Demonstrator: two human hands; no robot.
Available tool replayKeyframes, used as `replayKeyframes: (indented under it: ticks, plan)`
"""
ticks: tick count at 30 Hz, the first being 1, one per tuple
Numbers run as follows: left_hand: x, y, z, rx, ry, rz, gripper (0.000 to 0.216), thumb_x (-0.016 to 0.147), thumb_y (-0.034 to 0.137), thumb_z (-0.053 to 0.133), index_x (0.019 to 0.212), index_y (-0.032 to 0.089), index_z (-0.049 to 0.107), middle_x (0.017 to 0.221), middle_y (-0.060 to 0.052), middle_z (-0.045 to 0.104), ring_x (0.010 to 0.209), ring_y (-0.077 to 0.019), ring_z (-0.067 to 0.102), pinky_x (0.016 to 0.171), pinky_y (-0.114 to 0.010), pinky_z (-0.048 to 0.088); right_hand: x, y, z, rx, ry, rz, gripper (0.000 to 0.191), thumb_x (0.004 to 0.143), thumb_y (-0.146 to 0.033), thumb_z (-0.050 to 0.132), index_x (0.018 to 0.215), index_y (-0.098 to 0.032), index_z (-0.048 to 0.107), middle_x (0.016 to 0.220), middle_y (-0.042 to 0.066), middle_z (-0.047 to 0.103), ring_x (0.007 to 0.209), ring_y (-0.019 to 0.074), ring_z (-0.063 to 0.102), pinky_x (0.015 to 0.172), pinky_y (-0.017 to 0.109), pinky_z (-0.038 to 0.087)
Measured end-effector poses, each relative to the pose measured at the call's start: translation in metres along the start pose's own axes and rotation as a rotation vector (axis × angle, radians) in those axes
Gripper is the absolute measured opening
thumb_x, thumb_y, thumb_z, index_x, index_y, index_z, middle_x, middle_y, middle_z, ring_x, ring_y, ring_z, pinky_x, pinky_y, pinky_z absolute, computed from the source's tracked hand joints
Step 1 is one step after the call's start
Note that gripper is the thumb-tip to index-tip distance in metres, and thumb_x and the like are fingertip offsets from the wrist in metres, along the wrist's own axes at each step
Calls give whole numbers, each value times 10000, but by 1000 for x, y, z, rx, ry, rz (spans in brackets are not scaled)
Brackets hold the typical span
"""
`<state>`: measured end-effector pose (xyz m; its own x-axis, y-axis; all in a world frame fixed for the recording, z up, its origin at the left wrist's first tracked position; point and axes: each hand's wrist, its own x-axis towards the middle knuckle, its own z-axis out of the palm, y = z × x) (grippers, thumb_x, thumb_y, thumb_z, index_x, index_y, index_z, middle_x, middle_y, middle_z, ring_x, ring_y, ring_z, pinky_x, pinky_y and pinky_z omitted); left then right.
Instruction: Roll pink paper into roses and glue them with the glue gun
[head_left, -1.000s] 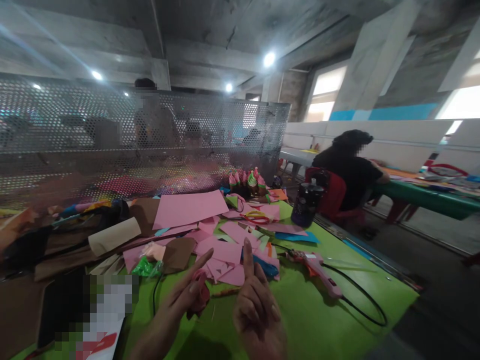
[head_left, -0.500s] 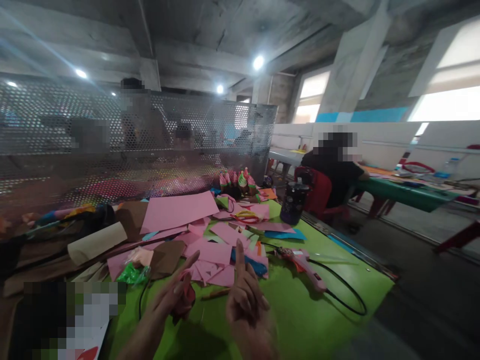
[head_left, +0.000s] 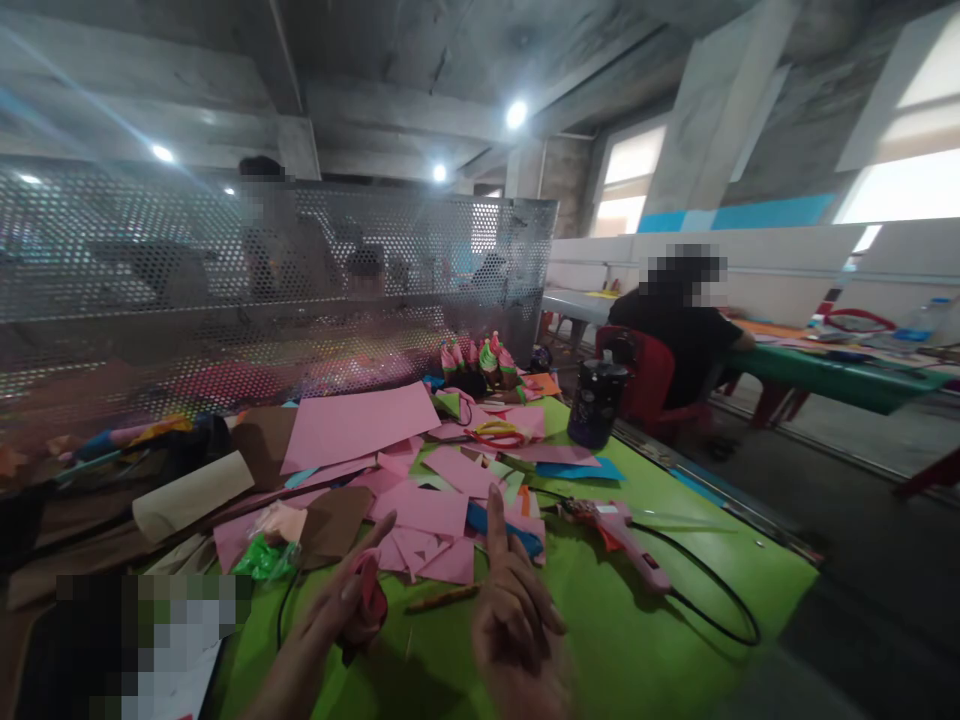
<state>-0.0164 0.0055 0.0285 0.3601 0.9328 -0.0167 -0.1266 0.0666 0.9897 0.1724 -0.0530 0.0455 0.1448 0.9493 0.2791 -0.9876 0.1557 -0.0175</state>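
My left hand (head_left: 339,605) hovers low over the green table (head_left: 637,640), its fingers closed around a small red paper piece (head_left: 370,602) while the forefinger sticks out. My right hand (head_left: 514,625) is beside it, forefinger pointing up and the other fingers curled in, holding nothing I can see. Just beyond both hands lies a heap of pink paper cut-outs (head_left: 427,510). A thin brown stick (head_left: 442,599) rests on the table between the hands.
A pink glue gun (head_left: 619,528) with a black cord (head_left: 712,600) lies right of the hands. Scissors (head_left: 496,434), a dark jar (head_left: 594,402), brown paper rolls (head_left: 191,493) and a perforated metal screen (head_left: 262,290) stand further back. A person sits at another table (head_left: 832,375) on the right.
The view swung slightly left and back. Both hands stayed close together in much the same pose, the left still on the red piece.
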Motion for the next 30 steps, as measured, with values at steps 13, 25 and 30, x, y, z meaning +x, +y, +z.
replayKeyframes:
  ticks: [13,25,30]
  plan:
    - [-12,5,7,-79,134,80,569,808,587,638,1246,226,676,536,-3,584,503,-159,496,454,-244,380,-2,3,1,-44,116,60,619,963,39,483,1424,-374,453,503,-127,352,389,51,262,410,99,262]
    - [-16,8,10,-42,146,38,671,844,624,551,1370,205,553,546,34,551,477,-122,437,438,-212,334,7,-82,4,-889,316,92,428,811,-300,746,1208,-159,671,618,-6,618,473,74,360,457,194,266]
    - [-15,13,14,-61,154,-1,682,841,620,559,1384,208,537,547,35,550,465,-111,440,444,-202,337,5,-82,16,-968,237,273,393,797,-307,743,1169,-187,698,776,29,683,450,31,266,457,190,244]
